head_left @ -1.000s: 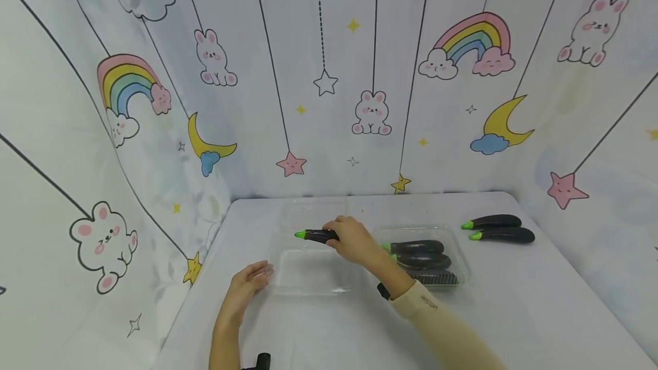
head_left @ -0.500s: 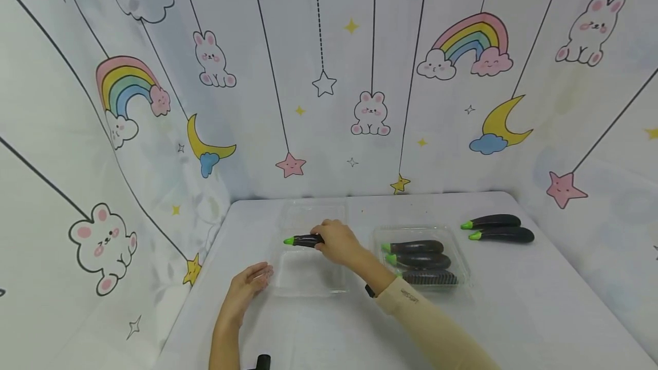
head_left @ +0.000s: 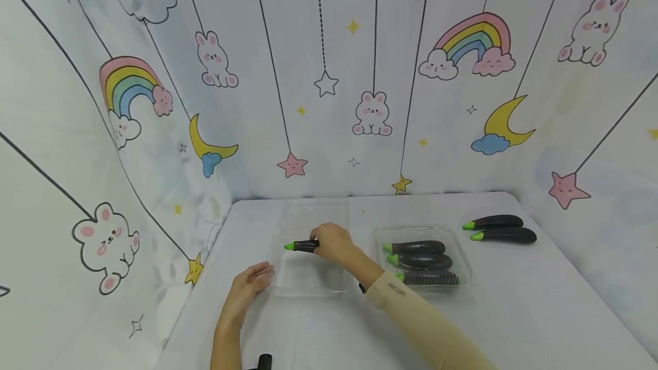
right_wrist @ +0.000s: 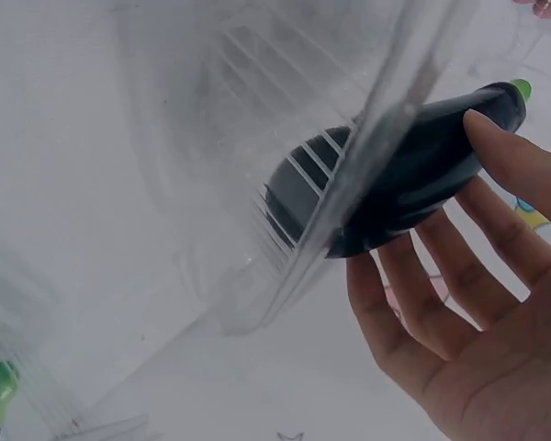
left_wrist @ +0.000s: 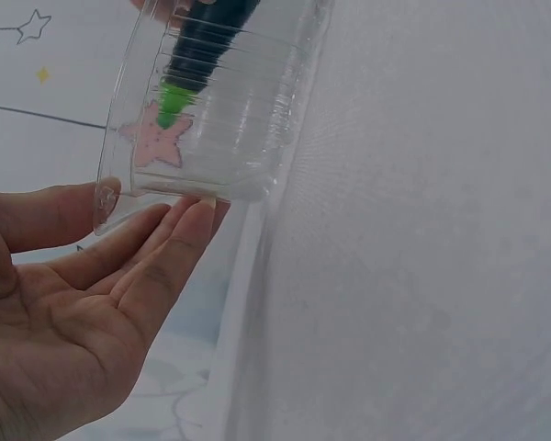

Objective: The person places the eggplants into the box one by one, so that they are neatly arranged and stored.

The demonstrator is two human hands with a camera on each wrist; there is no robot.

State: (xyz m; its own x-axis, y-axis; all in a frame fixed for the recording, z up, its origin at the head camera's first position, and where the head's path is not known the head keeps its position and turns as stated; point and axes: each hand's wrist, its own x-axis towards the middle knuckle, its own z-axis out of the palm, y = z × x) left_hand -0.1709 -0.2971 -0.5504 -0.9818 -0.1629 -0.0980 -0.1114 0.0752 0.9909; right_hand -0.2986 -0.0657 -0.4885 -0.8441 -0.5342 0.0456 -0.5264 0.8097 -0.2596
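Observation:
My right hand (head_left: 331, 242) grips a dark eggplant (head_left: 302, 246) with a green stem end, thumb on one side and fingers on the other. The eggplant lies crosswise over the left clear plastic container (head_left: 308, 281), its green end pointing left. Seen from the right wrist, the eggplant's (right_wrist: 413, 175) rounded end shows through the ribbed clear wall. My left hand (head_left: 248, 287) is at the container's left side. In the left wrist view its thumb lies at the rim and its fingertips (left_wrist: 197, 216) touch the wall below, pinching the container's edge.
A second clear container (head_left: 465, 261) to the right has several eggplants (head_left: 418, 261) inside. Two more eggplants (head_left: 504, 236) lie side by side at the far right of the white table (head_left: 519, 313). A clear lid (head_left: 313, 213) extends behind the left container.
My right hand has carried the eggplant leftward, then slightly lower over the left container. The left hand has stayed at the container's side.

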